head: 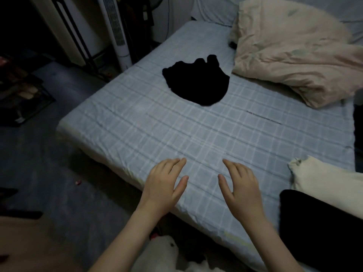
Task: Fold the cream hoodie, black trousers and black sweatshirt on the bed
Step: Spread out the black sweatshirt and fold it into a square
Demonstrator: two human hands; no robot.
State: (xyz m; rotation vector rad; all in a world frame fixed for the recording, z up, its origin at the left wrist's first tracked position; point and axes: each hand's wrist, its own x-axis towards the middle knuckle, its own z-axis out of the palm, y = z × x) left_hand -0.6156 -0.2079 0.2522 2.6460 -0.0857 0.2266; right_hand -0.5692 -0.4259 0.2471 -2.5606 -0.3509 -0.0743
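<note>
— Filling most of the view is the bed, its sheet a pale blue check; what lies on it?

— Biggest, a beige duvet, rumpled and heaped at the far right corner.

— And the clothes?

— At the near right edge lies a black garment, flat and very dark; whether it is the trousers or the sweatshirt I cannot tell; just beyond it, and seeming to meet it, is the cream hoodie, partly cut off by the right side of the view.

— The other black piece?

— A black heap, crumpled, toward the far middle of the sheet; it sits near the duvet but apart from it, and well apart from the other two clothes; too dark to say which garment it is.

— Anything off the bed?

— A white tower fan, upright on the floor beside the bed's far left side.

— The hands?

— Both hold nothing; the left hand and the right hand are palm down by the near edge of the sheet, fingers straight and a little spread, thumbs turned toward each other with bare sheet between; whether they press the sheet or hover just above it I cannot tell; neither touches a garment.
</note>
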